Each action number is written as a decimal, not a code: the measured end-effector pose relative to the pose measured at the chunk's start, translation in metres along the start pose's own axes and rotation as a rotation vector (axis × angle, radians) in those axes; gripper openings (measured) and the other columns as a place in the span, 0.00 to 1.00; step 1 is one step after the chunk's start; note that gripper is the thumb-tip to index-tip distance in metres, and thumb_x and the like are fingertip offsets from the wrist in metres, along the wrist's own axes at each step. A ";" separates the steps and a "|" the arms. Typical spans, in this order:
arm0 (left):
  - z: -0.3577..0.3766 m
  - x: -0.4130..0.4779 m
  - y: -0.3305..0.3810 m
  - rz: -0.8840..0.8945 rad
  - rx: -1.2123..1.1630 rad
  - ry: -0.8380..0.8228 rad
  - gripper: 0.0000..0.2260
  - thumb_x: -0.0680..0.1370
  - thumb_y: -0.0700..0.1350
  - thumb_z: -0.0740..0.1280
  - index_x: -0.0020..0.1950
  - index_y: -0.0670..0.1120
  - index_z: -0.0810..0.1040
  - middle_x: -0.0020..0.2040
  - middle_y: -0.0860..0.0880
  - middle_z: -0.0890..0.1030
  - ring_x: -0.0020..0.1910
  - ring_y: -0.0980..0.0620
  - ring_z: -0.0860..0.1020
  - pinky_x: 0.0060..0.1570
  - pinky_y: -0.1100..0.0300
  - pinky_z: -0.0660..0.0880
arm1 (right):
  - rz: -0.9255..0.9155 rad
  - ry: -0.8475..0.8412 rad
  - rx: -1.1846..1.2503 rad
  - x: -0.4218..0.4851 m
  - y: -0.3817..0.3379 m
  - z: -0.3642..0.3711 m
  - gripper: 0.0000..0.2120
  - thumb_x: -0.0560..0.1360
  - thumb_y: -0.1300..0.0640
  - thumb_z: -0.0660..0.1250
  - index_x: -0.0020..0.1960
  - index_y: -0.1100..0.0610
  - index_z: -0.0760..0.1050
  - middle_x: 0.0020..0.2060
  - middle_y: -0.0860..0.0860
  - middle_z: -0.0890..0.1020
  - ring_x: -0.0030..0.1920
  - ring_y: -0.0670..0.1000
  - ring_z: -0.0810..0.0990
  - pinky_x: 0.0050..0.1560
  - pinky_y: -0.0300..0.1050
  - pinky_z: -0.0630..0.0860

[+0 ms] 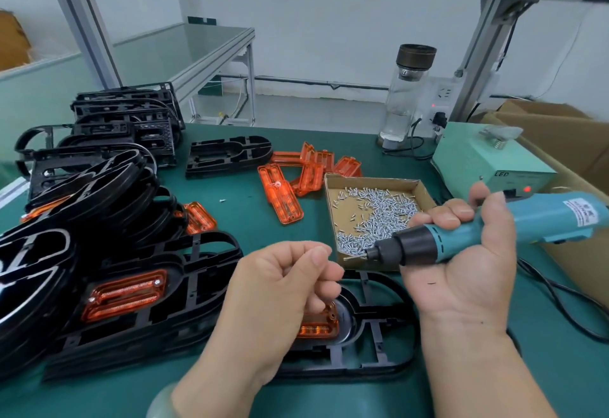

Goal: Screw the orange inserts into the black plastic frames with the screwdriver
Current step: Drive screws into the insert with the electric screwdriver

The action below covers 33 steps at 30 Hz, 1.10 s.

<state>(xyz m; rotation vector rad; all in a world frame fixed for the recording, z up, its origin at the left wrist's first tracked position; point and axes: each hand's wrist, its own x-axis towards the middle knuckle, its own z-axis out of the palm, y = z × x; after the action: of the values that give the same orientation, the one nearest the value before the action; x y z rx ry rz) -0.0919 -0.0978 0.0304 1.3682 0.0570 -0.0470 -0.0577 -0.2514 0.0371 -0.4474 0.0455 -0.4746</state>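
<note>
Right hand [468,272] is gripping the screwdriver [540,216], tip pointing at the left hand [280,285], probably for loading; those fingers [324,274] are curling, contents unclear, over the insert [321,327] seated in its frame [375,313].

Right hand [468,272] grips teal electric screwdriver [428,246], bit pointing left over shallow cardboard box of silver screws [333,186]. Left hand [280,289], fingers curled, contents unclear, above black plastic frame [379,335] holding orange translucent insert [321,325] on green table [244,213].
</note>
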 end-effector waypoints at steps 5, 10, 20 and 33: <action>0.002 -0.002 0.001 -0.147 -0.144 -0.087 0.10 0.75 0.43 0.65 0.37 0.49 0.85 0.36 0.44 0.84 0.30 0.55 0.80 0.25 0.69 0.73 | 0.004 -0.012 0.020 -0.001 0.001 0.001 0.06 0.72 0.50 0.66 0.47 0.50 0.73 0.29 0.43 0.70 0.27 0.41 0.70 0.36 0.36 0.73; 0.002 -0.001 -0.002 -0.197 -0.201 -0.133 0.07 0.69 0.45 0.68 0.35 0.46 0.85 0.35 0.44 0.83 0.29 0.55 0.79 0.24 0.69 0.73 | 0.007 -0.030 0.022 -0.003 0.002 0.002 0.06 0.71 0.50 0.66 0.47 0.50 0.74 0.29 0.43 0.71 0.26 0.41 0.70 0.36 0.35 0.73; 0.002 0.002 -0.006 -0.156 -0.153 -0.100 0.09 0.64 0.47 0.70 0.37 0.42 0.82 0.33 0.44 0.82 0.27 0.54 0.79 0.24 0.69 0.73 | 0.013 -0.042 0.007 -0.004 0.004 0.002 0.04 0.74 0.51 0.64 0.48 0.49 0.74 0.29 0.43 0.71 0.26 0.41 0.70 0.36 0.36 0.73; 0.002 -0.001 -0.005 0.063 0.286 -0.055 0.10 0.77 0.42 0.66 0.36 0.43 0.79 0.28 0.50 0.81 0.23 0.60 0.75 0.26 0.69 0.71 | -0.021 -0.134 -0.066 -0.009 0.006 0.005 0.04 0.76 0.53 0.61 0.50 0.49 0.73 0.29 0.43 0.71 0.26 0.41 0.69 0.36 0.36 0.73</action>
<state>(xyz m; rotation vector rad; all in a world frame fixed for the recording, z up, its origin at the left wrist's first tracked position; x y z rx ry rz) -0.0928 -0.1005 0.0256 1.6528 -0.0404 -0.0406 -0.0628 -0.2410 0.0383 -0.5436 -0.0731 -0.4641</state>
